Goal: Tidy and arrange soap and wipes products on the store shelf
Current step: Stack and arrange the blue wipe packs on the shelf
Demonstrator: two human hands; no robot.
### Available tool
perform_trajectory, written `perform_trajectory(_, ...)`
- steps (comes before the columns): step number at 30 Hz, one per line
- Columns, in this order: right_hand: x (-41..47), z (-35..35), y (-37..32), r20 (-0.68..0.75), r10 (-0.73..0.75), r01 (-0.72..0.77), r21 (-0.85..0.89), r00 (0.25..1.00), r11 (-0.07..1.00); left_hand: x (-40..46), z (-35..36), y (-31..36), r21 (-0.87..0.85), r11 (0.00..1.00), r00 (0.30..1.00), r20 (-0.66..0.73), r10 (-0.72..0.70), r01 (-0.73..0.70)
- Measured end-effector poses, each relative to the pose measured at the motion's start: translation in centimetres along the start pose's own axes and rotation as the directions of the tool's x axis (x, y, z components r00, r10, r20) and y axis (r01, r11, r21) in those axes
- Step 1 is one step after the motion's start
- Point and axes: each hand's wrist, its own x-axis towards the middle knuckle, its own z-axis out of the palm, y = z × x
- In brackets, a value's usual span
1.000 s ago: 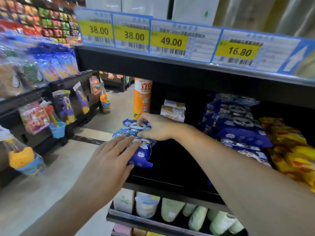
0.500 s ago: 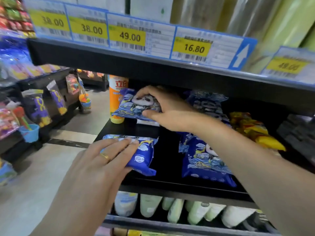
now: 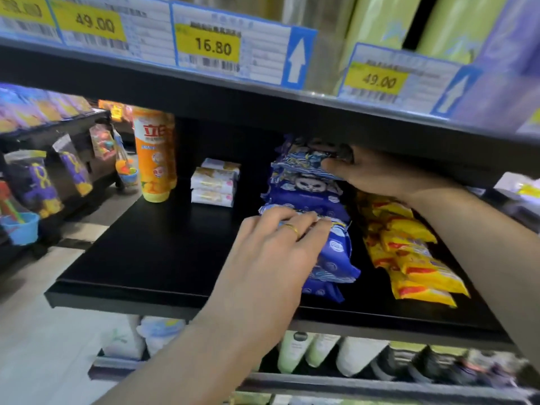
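A pile of blue wipes packs point(image 3: 304, 197) with a panda print lies in the middle of the black shelf point(image 3: 163, 252). My right hand point(image 3: 377, 176) grips the top blue pack point(image 3: 304, 165) at the back of the pile, just under the shelf above. My left hand point(image 3: 271, 252) rests with curled fingers on a front blue pack point(image 3: 333, 258) near the shelf's edge. A ring shows on one finger. Yellow packs point(image 3: 415, 255) lie in a row just right of the blue pile.
An orange bottle point(image 3: 155, 153) stands at the shelf's back left, with small white soap packs point(image 3: 214, 182) stacked beside it. Price tags point(image 3: 210, 45) line the shelf above. White and green pouches point(image 3: 321, 349) fill the lower shelf. An aisle and another rack point(image 3: 52, 171) lie left.
Both hands moved right from the shelf's left part to the blue pile. The right hand carried its pack onto the pile's top; the left brought its pack to the pile's front.
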Motion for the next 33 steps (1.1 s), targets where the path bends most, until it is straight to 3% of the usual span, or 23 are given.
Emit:
perform_trajectory(7, 2.4, 1.0, 2.2, 0.021, 0.074, -0.076, 0.064, 0.997, 0.995, 2.3, 1.7, -0.3, 0.122, 0.992, 0.999, -0.004, -0.044, 0.044)
perform_trajectory(18, 1.8, 1.5, 1.7, 0.026, 0.076, -0.078, 0.085, 0.997, 0.993, 2.5, 2.4, 0.1, 0.143, 0.989, 0.999, -0.040, -0.034, 0.039)
perform_trajectory(29, 0.1, 1.7, 0.7, -0.071, 0.102, -0.103, -0.013, 0.992, 0.995, 1.1, 1.6, -0.2, 0.134, 0.988, 0.996, -0.041, -0.076, 0.081)
perform_trajectory(33, -1.6, 2.0, -0.4, -0.225, 0.136, -0.144, -0.020, 0.965, 0.989, 0.4, 0.8, -0.5, 0.089, 0.994, 0.996, -0.057, -0.063, 0.068)
